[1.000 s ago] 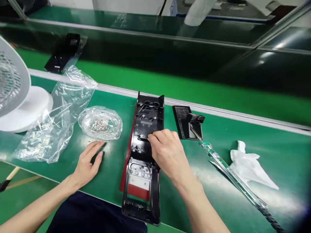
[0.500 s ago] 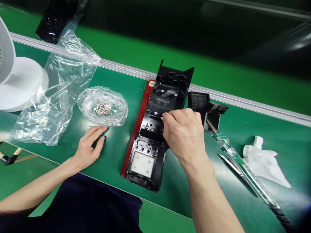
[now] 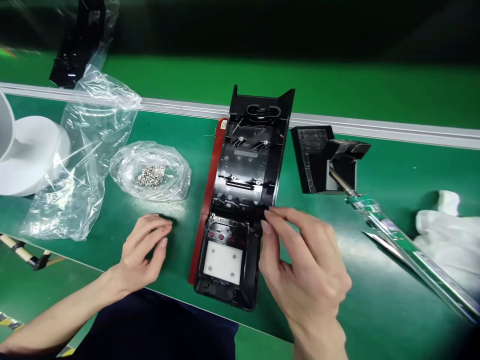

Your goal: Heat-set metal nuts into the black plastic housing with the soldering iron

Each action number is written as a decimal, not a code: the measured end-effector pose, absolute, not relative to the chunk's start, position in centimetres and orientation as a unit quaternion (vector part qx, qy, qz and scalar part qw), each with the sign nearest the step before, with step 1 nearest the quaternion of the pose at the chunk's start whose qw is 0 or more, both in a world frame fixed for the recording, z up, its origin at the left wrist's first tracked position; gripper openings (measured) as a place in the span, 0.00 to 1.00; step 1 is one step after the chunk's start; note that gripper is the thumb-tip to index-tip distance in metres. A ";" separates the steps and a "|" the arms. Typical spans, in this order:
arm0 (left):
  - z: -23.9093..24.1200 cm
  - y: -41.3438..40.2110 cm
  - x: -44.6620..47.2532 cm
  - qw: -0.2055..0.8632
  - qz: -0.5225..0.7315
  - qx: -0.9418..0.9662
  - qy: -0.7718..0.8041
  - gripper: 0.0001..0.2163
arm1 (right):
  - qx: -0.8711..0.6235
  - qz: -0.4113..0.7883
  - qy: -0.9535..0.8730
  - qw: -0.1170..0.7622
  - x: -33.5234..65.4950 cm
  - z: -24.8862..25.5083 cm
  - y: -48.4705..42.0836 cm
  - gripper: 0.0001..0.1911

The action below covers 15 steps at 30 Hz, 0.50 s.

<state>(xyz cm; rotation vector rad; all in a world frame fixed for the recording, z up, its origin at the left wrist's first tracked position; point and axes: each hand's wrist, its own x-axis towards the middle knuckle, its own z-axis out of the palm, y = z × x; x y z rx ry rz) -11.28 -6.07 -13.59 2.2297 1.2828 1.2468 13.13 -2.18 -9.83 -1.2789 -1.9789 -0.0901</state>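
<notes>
on the green bench mat (image 3: 375, 310), right hand (image 3: 307, 270) fingertips touch the black housing (image 3: 243, 190) (loosely spread, gripping nothing); left hand (image 3: 144, 247) rests half-curled, empty, beside the screw bag (image 3: 152, 172).

Bright overhead glare (blurred edges)

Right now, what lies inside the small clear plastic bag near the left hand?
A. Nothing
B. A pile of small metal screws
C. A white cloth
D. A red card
B: the small clear bag beyond the left hand holds a heap of small silvery screws.
</notes>
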 end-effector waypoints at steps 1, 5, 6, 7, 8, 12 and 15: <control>-13.3 -6.3 -10.8 0.146 0.432 0.784 0.421 0.13 | -0.507 -0.020 -0.770 0.387 13.2 -10.0 -2.9 0.06; -12.3 -7.2 -9.4 0.153 0.406 0.831 0.349 0.08 | -0.513 0.038 -0.758 0.402 13.2 -11.2 -5.5 0.05; -12.1 -7.4 -9.1 0.144 0.397 0.842 0.337 0.08 | -0.518 0.048 -0.754 0.400 13.2 -11.6 -6.0 0.05; -12.0 -7.6 -8.9 0.134 0.388 0.851 0.328 0.09 | -0.524 0.056 -0.750 0.400 13.1 -11.9 -6.4 0.05; -12.0 -7.8 -8.7 0.124 0.381 0.858 0.322 0.10 | -0.529 0.060 -0.744 0.403 13.1 -12.1 -6.8 0.04; -12.8 -8.4 -8.1 0.112 0.370 0.864 0.322 0.13 | -0.535 0.064 -0.728 0.424 12.7 -12.6 -7.5 0.03; -13.7 -8.6 -7.8 0.118 0.355 0.869 0.324 0.13 | -0.535 0.064 -0.732 0.417 12.4 -12.7 -7.5 0.05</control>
